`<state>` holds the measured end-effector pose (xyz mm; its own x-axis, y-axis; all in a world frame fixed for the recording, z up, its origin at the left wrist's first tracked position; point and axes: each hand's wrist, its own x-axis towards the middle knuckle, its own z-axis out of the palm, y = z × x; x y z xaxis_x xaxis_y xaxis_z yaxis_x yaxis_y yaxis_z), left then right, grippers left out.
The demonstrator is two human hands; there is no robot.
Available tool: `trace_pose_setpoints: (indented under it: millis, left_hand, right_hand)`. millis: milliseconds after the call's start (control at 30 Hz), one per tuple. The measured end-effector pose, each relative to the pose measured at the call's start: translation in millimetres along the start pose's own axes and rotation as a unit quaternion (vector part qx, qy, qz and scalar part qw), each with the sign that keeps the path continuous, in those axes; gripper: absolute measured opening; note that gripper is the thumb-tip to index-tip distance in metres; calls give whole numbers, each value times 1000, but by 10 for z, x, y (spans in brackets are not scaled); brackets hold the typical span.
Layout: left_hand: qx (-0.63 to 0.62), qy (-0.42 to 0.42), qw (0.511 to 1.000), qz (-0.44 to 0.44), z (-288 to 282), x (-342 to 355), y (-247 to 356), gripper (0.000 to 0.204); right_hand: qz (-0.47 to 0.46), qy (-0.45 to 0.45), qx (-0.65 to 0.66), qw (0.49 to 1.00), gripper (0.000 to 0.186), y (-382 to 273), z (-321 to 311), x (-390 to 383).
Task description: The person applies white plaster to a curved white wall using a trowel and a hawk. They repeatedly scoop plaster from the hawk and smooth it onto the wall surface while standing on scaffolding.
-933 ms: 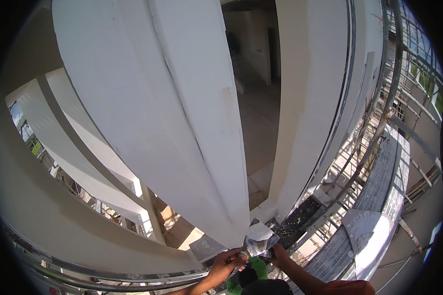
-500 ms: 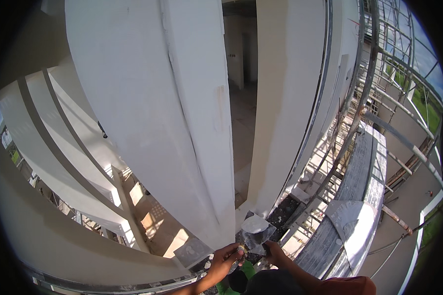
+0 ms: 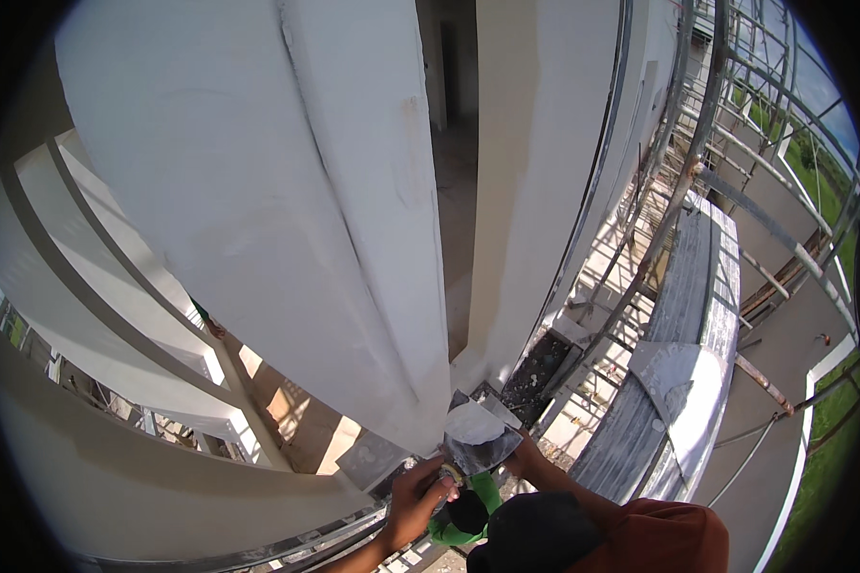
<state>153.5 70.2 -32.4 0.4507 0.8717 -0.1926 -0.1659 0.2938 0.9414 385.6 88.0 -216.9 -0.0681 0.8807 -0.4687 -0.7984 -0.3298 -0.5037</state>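
Note:
My left hand (image 3: 417, 497) is closed round a small tool with a yellowish end (image 3: 452, 473), its kind hard to make out. It is held close against the lower edge of a dark metal plate (image 3: 483, 452) that bears a white heap of putty (image 3: 478, 423). At the plate's right side my right hand (image 3: 519, 458) grips it, the fingers partly hidden underneath. Both hands are low in the picture, before the foot of a tall white wall panel (image 3: 373, 191). Green cloth (image 3: 487, 492) and a dark rounded shape show just below the hands.
Metal scaffold poles (image 3: 707, 105) rise on the right above a grey, white-smeared plank (image 3: 674, 286) with a pale board (image 3: 678, 382) on it. A dark gap (image 3: 457, 172) opens between the wall panels. A dark, spattered trough-like thing (image 3: 545, 368) lies beyond the plate.
The view has swung a little, so the walls and scaffold sit farther left. The plate has shifted left and up with the putty facing up; the left hand stays near it.

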Motion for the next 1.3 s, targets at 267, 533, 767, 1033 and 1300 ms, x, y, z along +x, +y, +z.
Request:
trace_pose_setpoints:
  millis: [267, 533, 767, 1033, 1300]
  left_hand:
    - [72, 48, 994, 72, -109, -217, 147, 43]
    - [154, 11, 988, 12, -80, -278, -13, 29]
    - [167, 75, 983, -31, -79, -127, -228, 24]
    - [123, 139, 979, -83, -93, 122, -224, 28]
    - [326, 79, 942, 25, -377, 118, -129, 39]
  right_hand:
    - [-88, 61, -1, 994, 29, -146, 250, 194]
    - [-74, 97, 61, 991, 28, 151, -177, 196]
    - [-32, 152, -15, 988, 25, 214, -286, -58]
    - [-131, 139, -48, 980, 25, -300, -320, -123]
    - [-215, 37, -315, 923, 16, -962, 91, -432]
